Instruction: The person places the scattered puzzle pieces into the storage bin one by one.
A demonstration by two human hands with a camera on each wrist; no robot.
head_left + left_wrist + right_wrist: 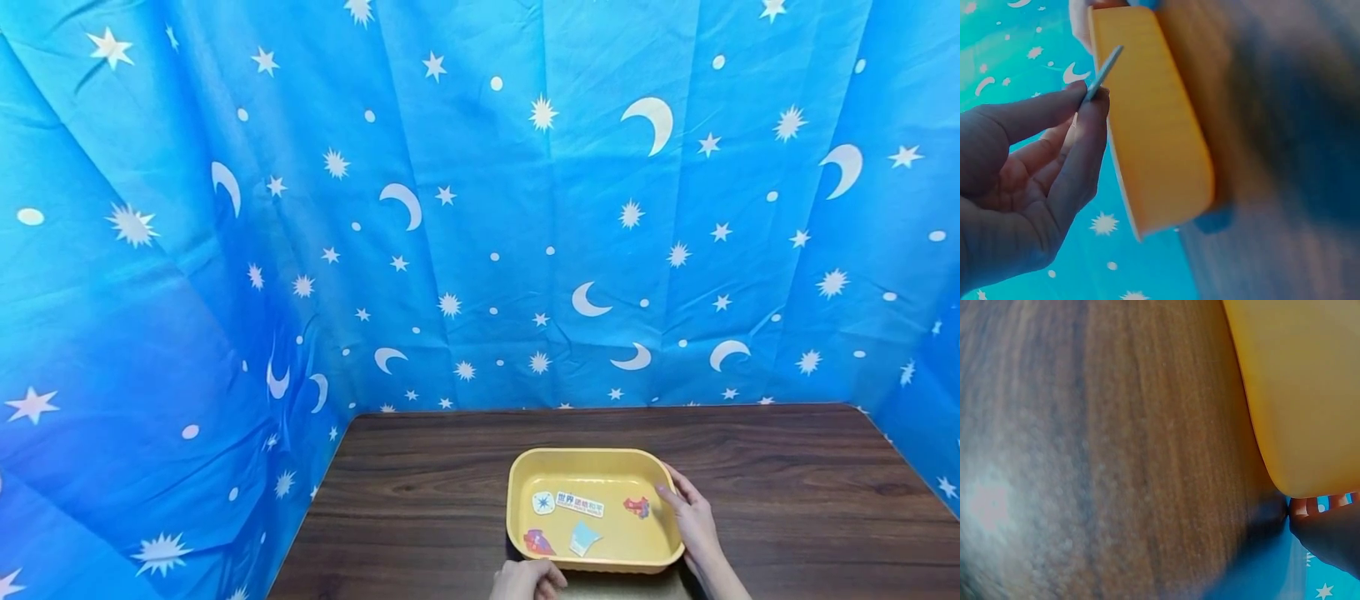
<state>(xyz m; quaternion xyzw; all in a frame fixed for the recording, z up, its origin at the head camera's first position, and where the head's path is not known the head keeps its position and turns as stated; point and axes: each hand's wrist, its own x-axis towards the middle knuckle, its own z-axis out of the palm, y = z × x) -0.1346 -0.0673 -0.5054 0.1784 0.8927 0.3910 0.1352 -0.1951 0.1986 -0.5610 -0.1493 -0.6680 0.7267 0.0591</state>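
Observation:
A yellow rectangular tray (630,537) with rounded corners stands on the table. My right hand (699,529) grips its right end, the thumb over the rim and the fingers outside; in the right wrist view, fingertips (1300,506) show at the tray's edge. At the front left corner is my left hand (525,581). In the left wrist view, its thumb and forefinger pinch a thin flat piece (1107,69), seen edge-on, beside the tray wall (1154,125); its printed face is hidden. Inside the tray are a lettered strip (580,505) and a white star badge (543,502).
Also in the tray are a pale blue piece (585,538), a red figure (637,507) and a purple-red piece (538,542). The dark wood table (420,483) meets a blue curtain (510,208) with moons and stars behind and at both sides.

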